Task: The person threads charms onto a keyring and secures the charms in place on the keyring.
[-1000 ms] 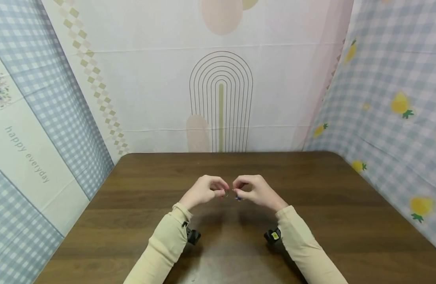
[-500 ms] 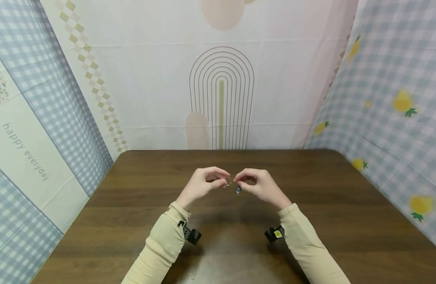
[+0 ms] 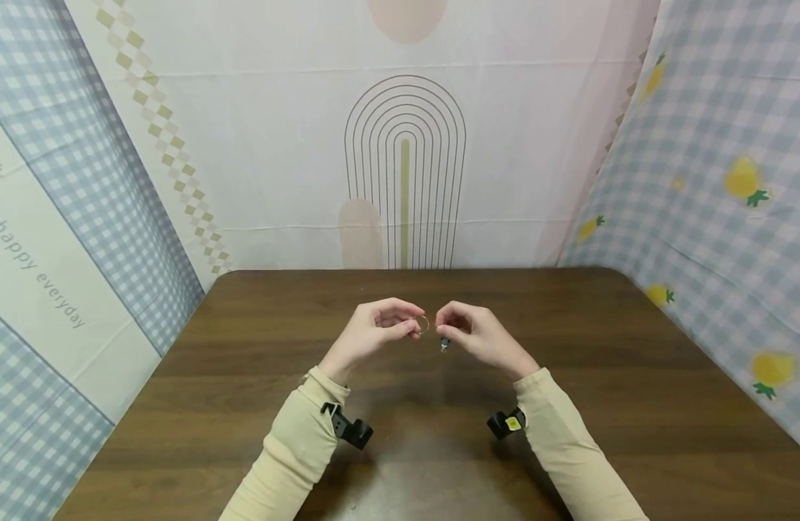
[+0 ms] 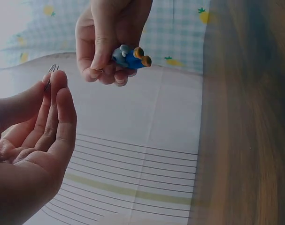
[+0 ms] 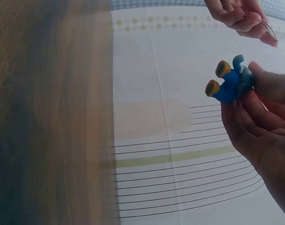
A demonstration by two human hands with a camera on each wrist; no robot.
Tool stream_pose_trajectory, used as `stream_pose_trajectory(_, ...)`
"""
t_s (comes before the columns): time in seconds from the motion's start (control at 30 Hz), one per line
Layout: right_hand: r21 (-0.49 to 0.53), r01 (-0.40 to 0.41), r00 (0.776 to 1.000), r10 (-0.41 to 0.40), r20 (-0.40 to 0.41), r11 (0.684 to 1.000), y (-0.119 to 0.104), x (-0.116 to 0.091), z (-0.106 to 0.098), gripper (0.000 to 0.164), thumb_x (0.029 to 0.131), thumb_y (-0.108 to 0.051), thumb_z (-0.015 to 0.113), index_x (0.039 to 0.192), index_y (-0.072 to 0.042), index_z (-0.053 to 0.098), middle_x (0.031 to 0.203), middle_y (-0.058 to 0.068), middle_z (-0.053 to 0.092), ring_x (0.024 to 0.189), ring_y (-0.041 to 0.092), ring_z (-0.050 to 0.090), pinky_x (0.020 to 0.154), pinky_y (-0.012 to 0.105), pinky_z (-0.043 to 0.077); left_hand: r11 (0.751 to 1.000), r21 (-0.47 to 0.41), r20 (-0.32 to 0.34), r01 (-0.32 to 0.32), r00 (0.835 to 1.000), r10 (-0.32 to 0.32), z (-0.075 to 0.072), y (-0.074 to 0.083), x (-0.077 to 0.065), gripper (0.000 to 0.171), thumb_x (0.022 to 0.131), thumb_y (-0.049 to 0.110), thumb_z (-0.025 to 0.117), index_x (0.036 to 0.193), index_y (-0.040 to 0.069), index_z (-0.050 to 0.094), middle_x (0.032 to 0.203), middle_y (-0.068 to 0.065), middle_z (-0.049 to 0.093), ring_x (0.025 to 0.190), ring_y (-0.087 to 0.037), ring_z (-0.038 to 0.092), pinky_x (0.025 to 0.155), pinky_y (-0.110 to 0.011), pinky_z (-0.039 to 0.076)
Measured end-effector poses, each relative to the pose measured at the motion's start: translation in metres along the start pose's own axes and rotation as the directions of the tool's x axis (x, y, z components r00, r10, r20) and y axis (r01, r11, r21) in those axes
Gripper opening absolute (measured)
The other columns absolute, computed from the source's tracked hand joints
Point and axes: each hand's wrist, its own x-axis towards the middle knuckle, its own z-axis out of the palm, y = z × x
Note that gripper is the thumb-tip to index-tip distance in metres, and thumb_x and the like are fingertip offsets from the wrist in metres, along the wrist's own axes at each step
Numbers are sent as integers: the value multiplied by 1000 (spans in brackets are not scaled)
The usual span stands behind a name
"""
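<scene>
Between thumb and fingertips, my left hand [image 3: 373, 331] pinches a thin metal split ring [image 3: 428, 323], seen nearly edge-on in the right wrist view. Across a small gap, my right hand [image 3: 481, 334] holds a small blue figurine [image 5: 231, 85] with a grey-blue upper part and orange-brown feet. The figurine [image 4: 133, 57] points feet outward from the fingers in the left wrist view, and its top is hidden by the thumb and fingers. A tiny bit of golden metal [image 4: 100, 71] shows at the right fingertips. Ring and figurine are apart, both above the table.
A dark brown wooden table [image 3: 243, 362] lies below both hands. Behind it hangs a pale printed cloth [image 3: 276, 159], with checked cloths at the left and right sides. Each wrist carries a black camera [image 3: 356, 433].
Both hands have shifted slightly upward in the head view, and the gap between them has widened a little. More of the ring shows, and the figurine now hangs lower from the right fingers.
</scene>
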Motion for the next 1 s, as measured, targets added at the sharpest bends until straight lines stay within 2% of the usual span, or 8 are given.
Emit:
stream_pose_trajectory(0.07,-13,13,1000,-13,-22,1000,-1,0,0,5,89,-2,66,91,-5,62,81,9,63,71,10,56,62,20,47,1000,-14,-12,7,1000,-7,1,1,0,25,90,-5,60,115,-12,61,83,5,70,78,-6,68,77,-24,58)
stream_pose_trajectory(0.17,9,39,997,-38,-62,999,-4,0,-1,5,89,-1,65,92,-4,61,82,8,63,70,9,56,61,20,47,1000,-26,-38,16,999,-17,2,2,-1,24,90,-5,61,113,-12,61,88,-9,71,77,-7,68,77,-24,58)
stream_pose_trajectory(0.3,82,54,993,-45,-105,995,-9,0,-2,5,89,1,65,92,-2,63,87,14,65,73,7,60,64,19,51,1000,-15,-74,11,997,-12,3,2,-1,21,89,-6,61,108,-14,61,96,-29,68,76,-6,68,77,-26,59)
stream_pose_trajectory(0.4,106,54,993,-42,-106,993,-12,-1,-2,6,88,2,65,93,-1,65,90,17,66,76,7,62,66,18,52,1000,11,-90,2,996,-1,4,2,-1,18,89,-5,62,105,-15,61,97,-33,66,75,-5,68,76,-27,59)
stream_pose_trajectory(0.53,128,54,996,-44,-82,990,-20,-2,-2,7,88,1,66,95,0,66,91,17,67,79,7,65,69,18,53,999,44,-104,-1,995,6,5,2,-1,16,88,-5,63,102,-13,62,91,-30,67,73,-6,67,74,-25,58)
stream_pose_trajectory(0.7,158,61,996,-50,-69,986,-27,-2,-1,8,87,1,67,95,-2,67,91,14,68,85,12,69,74,20,56,997,78,-127,-1,992,11,5,0,1,14,89,-3,64,101,-10,65,82,-10,69,71,-6,66,71,-24,57)
stream_pose_trajectory(0.77,164,65,996,-53,-73,984,-29,-2,0,8,87,1,67,94,-2,67,92,14,68,86,12,69,75,21,56,996,84,-133,0,991,11,5,0,2,16,89,-1,64,103,-9,66,82,-6,69,71,-6,65,71,-24,58)
stream_pose_trajectory(1.0,207,59,996,-43,-83,977,-35,-2,4,10,85,3,70,94,1,66,89,18,69,81,6,68,72,23,57,994,108,-166,-18,985,36,7,0,0,15,90,1,64,101,-8,69,84,-11,69,71,-4,63,71,-26,57)
